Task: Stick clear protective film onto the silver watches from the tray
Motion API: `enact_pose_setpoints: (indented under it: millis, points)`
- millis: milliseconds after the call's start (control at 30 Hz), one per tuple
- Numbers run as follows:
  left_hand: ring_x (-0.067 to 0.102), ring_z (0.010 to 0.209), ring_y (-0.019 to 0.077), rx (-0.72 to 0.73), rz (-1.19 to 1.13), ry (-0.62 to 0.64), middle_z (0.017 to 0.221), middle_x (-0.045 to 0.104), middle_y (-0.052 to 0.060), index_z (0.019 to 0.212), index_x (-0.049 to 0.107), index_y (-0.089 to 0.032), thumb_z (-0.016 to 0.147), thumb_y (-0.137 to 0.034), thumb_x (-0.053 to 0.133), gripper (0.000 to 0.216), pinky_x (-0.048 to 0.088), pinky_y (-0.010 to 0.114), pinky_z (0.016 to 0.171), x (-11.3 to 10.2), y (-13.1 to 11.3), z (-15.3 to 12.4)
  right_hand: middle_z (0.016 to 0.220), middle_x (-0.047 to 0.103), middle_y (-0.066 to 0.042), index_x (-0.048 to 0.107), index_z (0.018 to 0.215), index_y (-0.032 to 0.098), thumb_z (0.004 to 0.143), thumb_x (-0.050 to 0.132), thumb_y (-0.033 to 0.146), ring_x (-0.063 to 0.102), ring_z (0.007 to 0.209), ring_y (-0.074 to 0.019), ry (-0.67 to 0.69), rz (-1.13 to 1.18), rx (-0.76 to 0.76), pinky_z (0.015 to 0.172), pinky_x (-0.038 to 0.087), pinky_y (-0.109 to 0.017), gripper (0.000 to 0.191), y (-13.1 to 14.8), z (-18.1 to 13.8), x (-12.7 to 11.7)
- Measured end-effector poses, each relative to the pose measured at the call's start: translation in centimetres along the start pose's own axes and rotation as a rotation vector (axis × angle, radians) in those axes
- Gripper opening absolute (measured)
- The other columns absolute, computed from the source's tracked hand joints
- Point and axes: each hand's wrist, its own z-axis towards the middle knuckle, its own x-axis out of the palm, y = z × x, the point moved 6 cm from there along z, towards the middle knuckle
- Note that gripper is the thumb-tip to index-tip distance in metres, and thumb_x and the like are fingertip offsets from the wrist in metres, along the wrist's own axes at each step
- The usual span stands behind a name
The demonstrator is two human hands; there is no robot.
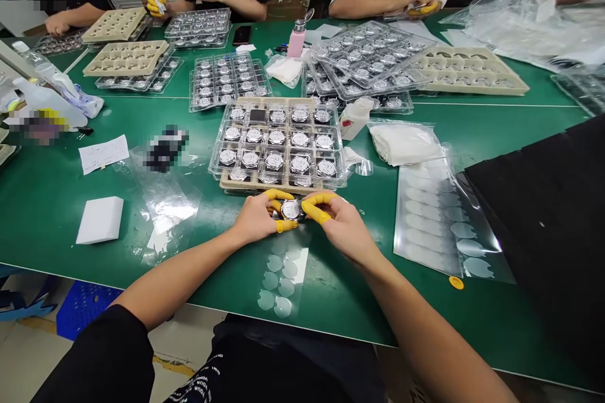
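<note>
My left hand [259, 217], with yellow finger cots on its fingertips, grips a round silver watch case [290, 209] from its left side. My right hand [338, 220], also in yellow cots, is pinched close to the case's right edge; anything between its fingertips is too small to make out. Just beyond my hands stands a clear compartment tray [276, 138] of similar watch cases, stacked on a beige tray [265, 184]. Below my hands lies a clear sheet of round film stickers [282, 280] on the green table [227, 283].
To the right are a larger sheet of round films [428, 220], a white cloth stack [404, 143] and a loose yellow finger cot [456, 283]. A white foam block [100, 220] sits left. A white bottle [355, 118] stands behind. Co-workers sit across the table among more trays [227, 80].
</note>
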Motion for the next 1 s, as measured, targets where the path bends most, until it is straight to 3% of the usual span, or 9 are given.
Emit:
enact_pose_setpoints:
  millis: [167, 400, 1000]
  points:
    - [0.071, 0.072, 0.0161, 0.006, 0.015, 0.022, 0.081, 0.074, 0.003, 0.114, 0.068, -0.017, 0.059, -0.028, 0.087, 0.059, 0.058, 0.027, 0.072, 0.1, 0.0, 0.0, 0.086, 0.072, -0.007, 0.069, 0.078, 0.022, 0.061, 0.084, 0.059, 0.069, 0.087, -0.0252, 0.039, 0.102, 0.165, 0.085, 0.057, -0.042, 0.044, -1.0, -0.3, 0.9]
    - [0.071, 0.073, 0.0158, 0.008, 0.016, 0.03, 0.082, 0.074, 0.003, 0.114, 0.068, -0.017, 0.058, -0.028, 0.087, 0.061, 0.057, 0.026, 0.072, 0.2, -0.1, 0.1, 0.086, 0.073, -0.006, 0.067, 0.078, 0.021, 0.061, 0.085, 0.059, 0.069, 0.085, -0.0227, 0.035, 0.139, 0.127, 0.09, 0.056, -0.042, 0.046, -1.2, -0.2, 1.3]
    - [0.068, 0.071, 0.0151, 0.017, 0.1, 0.027, 0.081, 0.074, 0.003, 0.115, 0.069, -0.017, 0.059, -0.032, 0.088, 0.061, 0.055, 0.025, 0.069, 0.0, -0.7, -0.1, 0.086, 0.072, -0.007, 0.067, 0.084, 0.022, 0.057, 0.082, 0.068, 0.068, 0.086, -0.0241, -0.048, 0.113, 0.146, 0.082, 0.056, -0.04, 0.055, -1.8, -0.6, 1.4]
